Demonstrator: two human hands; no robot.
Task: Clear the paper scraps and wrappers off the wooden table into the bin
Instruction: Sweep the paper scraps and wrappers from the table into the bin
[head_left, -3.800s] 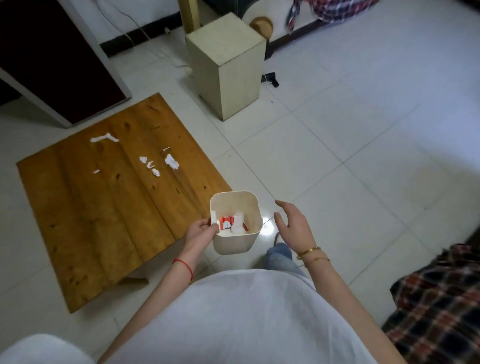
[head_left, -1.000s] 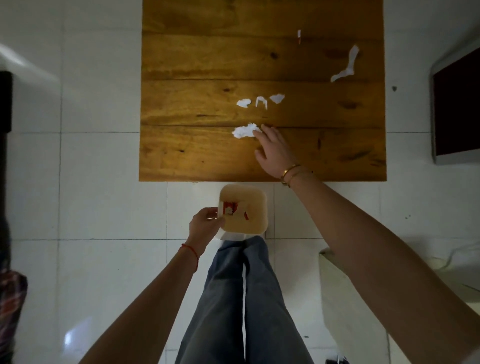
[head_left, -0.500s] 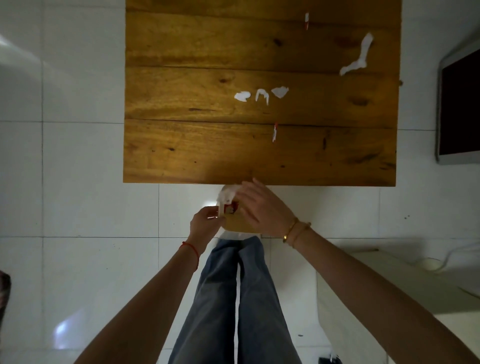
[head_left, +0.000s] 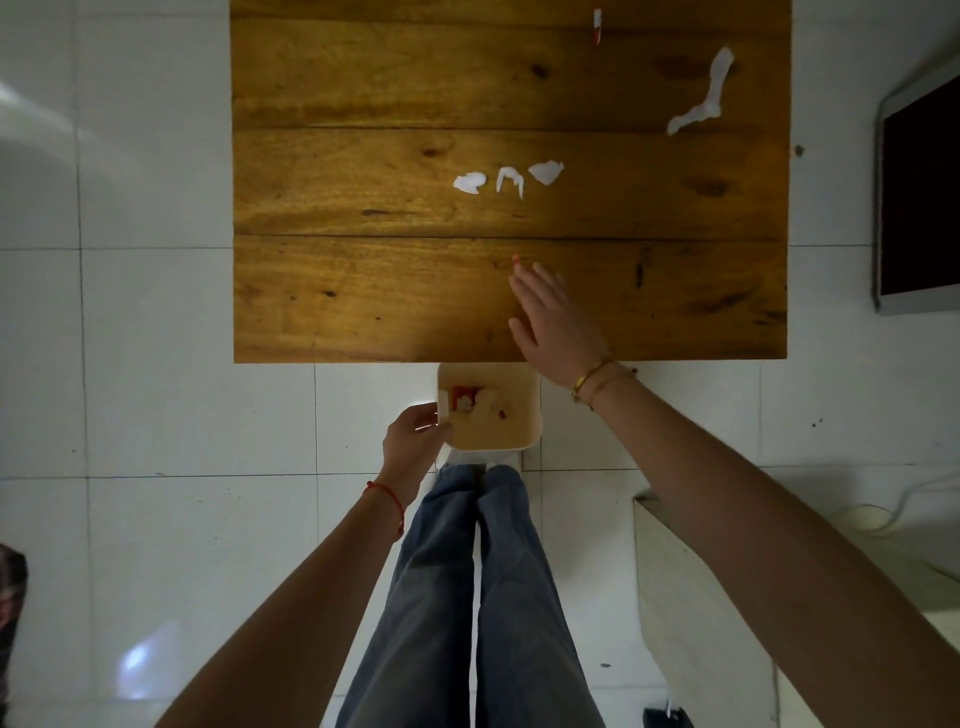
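My left hand grips the left rim of a small cream bin, held just below the near edge of the wooden table. Red and white scraps lie inside the bin. My right hand lies flat and open over the table's near plank, its fingertips at a small red-and-white scrap. Three white paper scraps sit in a row at the table's middle. A long white strip lies far right, and a small red-tipped wrapper at the far edge.
White tiled floor surrounds the table. A pale box-like stool stands at the lower right beside my legs. A dark framed panel leans at the right. Plaid cloth shows at the left edge.
My right hand dropped a white scrap into the bin, then went back over the table's near plank to the small red-and-white scrap. The bin stays in my left hand.
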